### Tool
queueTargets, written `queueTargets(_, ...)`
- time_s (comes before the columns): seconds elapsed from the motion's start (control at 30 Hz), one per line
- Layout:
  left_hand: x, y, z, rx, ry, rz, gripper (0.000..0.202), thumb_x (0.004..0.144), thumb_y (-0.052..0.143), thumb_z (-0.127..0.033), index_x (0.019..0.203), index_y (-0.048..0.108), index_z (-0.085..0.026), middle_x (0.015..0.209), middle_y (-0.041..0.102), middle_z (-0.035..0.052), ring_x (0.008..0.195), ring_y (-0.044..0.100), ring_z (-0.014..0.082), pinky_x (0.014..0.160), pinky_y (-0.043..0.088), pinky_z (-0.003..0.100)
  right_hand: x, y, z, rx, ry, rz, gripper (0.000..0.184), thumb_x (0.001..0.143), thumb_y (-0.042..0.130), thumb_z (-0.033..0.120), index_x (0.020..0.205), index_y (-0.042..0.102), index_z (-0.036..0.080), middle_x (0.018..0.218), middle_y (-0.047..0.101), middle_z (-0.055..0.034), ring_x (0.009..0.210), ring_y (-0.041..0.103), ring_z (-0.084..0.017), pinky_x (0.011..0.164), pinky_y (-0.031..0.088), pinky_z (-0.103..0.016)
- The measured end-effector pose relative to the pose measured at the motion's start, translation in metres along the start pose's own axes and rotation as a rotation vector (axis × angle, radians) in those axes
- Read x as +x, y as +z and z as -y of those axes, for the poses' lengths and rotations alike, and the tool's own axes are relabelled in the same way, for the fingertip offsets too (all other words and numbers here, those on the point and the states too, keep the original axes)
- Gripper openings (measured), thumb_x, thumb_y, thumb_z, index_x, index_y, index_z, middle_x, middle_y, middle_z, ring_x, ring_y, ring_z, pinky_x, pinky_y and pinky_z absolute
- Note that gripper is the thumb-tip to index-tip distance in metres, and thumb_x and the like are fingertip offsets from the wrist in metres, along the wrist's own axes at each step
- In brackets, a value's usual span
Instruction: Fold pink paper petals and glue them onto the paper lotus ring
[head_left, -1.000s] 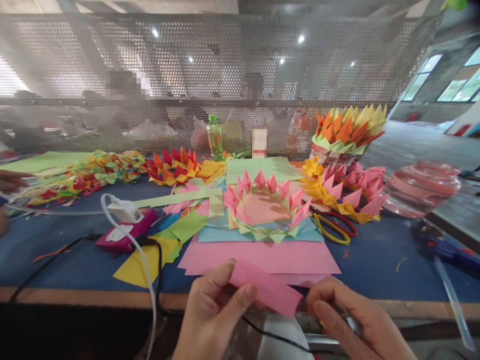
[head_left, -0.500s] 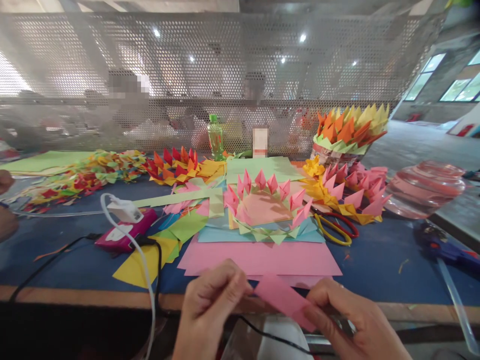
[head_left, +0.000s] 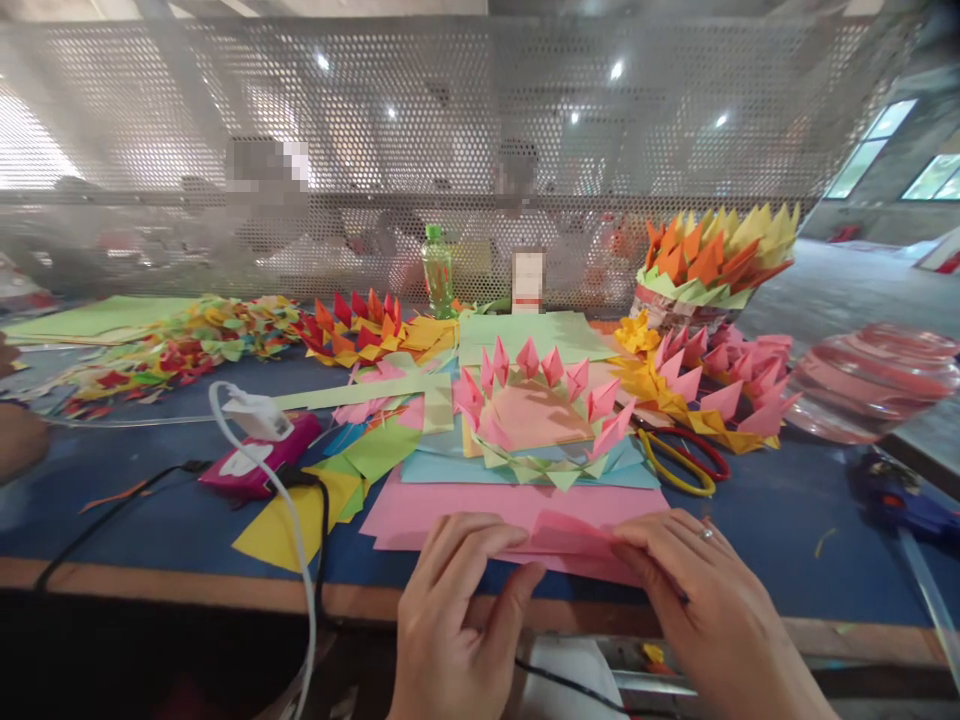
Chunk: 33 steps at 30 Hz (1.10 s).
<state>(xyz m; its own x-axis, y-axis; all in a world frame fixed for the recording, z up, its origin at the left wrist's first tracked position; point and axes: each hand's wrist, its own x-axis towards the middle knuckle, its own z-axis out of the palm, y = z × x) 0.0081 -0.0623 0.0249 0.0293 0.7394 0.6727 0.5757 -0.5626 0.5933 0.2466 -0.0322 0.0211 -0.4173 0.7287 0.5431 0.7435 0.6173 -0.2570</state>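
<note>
A pink paper strip lies pressed between both hands on top of a pink sheet at the table's near edge. My left hand pinches the strip's left end with thumb and fingers. My right hand, with a ring on one finger, presses down on the strip's right end. Just beyond the hands sits a ring of folded pink and green paper points on stacked blue and orange sheets.
Folded paper crowns and piles of coloured pieces line the back. A pink device with white and black cables lies at the left. Scissors, a blue glue gun and a clear container are at the right. Another person's hand shows at the far left.
Both hands moved forward from the air in front of the table and brought the pink strip down onto the pink sheet, where they now press it flat.
</note>
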Motion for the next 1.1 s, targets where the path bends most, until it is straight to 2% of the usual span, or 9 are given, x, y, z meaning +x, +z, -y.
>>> queueTargets(0.13,0.0,0.007,0.001,0.005,-0.011,0.015,0.018,0.092,0.067,-0.01,0.106,0.063,-0.021,0.098,0.066,0.0018,0.093,0.062,0.0144,0.085,0.048,0.025,0.002,0.002,0.004,0.015,-0.027,-0.056,0.016,0.101,0.051,0.013,0.107,0.062,0.024,0.092,0.071,0.0023,0.088,0.062,-0.015,0.083,0.038,-0.029)
queueTargets(0.3,0.0,0.013,-0.001,0.008,0.039,0.015,0.017,0.091,0.064,-0.004,0.091,0.061,-0.02,0.084,0.064,0.0001,0.08,0.059,0.0142,0.077,0.046,0.028,0.006,0.003,0.006,0.029,-0.065,-0.072,0.018,0.1,0.053,0.009,0.108,0.064,0.022,0.094,0.07,-0.0002,0.093,0.059,-0.017,0.088,0.038,-0.031)
queueTargets(0.5,-0.007,0.021,-0.003,0.015,0.112,-0.03,0.021,0.087,0.063,0.003,0.09,0.065,-0.018,0.085,0.069,0.0029,0.08,0.06,0.0159,0.078,0.044,0.032,0.011,0.003,0.013,-0.14,-0.111,-0.215,0.026,0.097,0.058,0.008,0.12,0.066,0.016,0.116,0.065,-0.0126,0.107,0.055,-0.024,0.095,0.039,-0.037)
queueTargets(0.6,-0.009,0.024,-0.005,0.016,0.146,-0.027,0.024,0.085,0.064,0.005,0.093,0.066,-0.017,0.089,0.072,0.0039,0.085,0.063,0.0174,0.084,0.044,0.035,0.013,0.001,0.02,-0.113,-0.185,-0.223,0.024,0.096,0.055,0.005,0.107,0.071,0.02,0.106,0.067,-0.0097,0.101,0.057,-0.022,0.089,0.039,-0.035)
queueTargets(0.73,-0.008,0.024,-0.009,0.011,0.187,-0.058,0.022,0.084,0.064,0.006,0.09,0.067,-0.016,0.087,0.073,0.0045,0.082,0.064,0.0168,0.083,0.045,0.034,0.012,0.002,0.027,-0.036,-0.183,-0.214,0.026,0.099,0.05,0.009,0.094,0.073,0.021,0.095,0.073,-0.0051,0.095,0.061,-0.019,0.087,0.039,-0.035)
queueTargets(0.9,-0.005,0.023,-0.008,0.08,0.277,-0.073,0.018,0.085,0.065,-0.001,0.094,0.072,-0.015,0.096,0.078,0.0045,0.09,0.067,0.0184,0.092,0.045,0.034,0.013,0.006,0.024,-0.021,-0.187,-0.306,0.029,0.097,0.049,0.008,0.095,0.074,0.022,0.091,0.078,-0.0015,0.092,0.064,-0.018,0.087,0.04,-0.036)
queueTargets(1.0,-0.006,0.022,-0.004,0.167,0.31,-0.062,0.021,0.088,0.064,-0.006,0.103,0.076,-0.016,0.103,0.08,0.0034,0.095,0.067,0.0186,0.098,0.043,0.035,0.013,0.005,0.025,-0.005,-0.198,-0.302,0.026,0.099,0.051,0.009,0.094,0.074,0.021,0.091,0.078,-0.001,0.093,0.062,-0.018,0.087,0.041,-0.035)
queueTargets(1.1,-0.011,0.017,-0.002,0.219,0.328,-0.073,0.02,0.088,0.066,-0.006,0.102,0.077,-0.016,0.103,0.08,0.0045,0.096,0.068,0.0191,0.097,0.046,0.035,0.011,0.002,0.028,0.023,-0.226,-0.306,0.021,0.098,0.057,0.008,0.097,0.075,0.019,0.093,0.079,-0.0017,0.095,0.061,-0.018,0.088,0.042,-0.035)
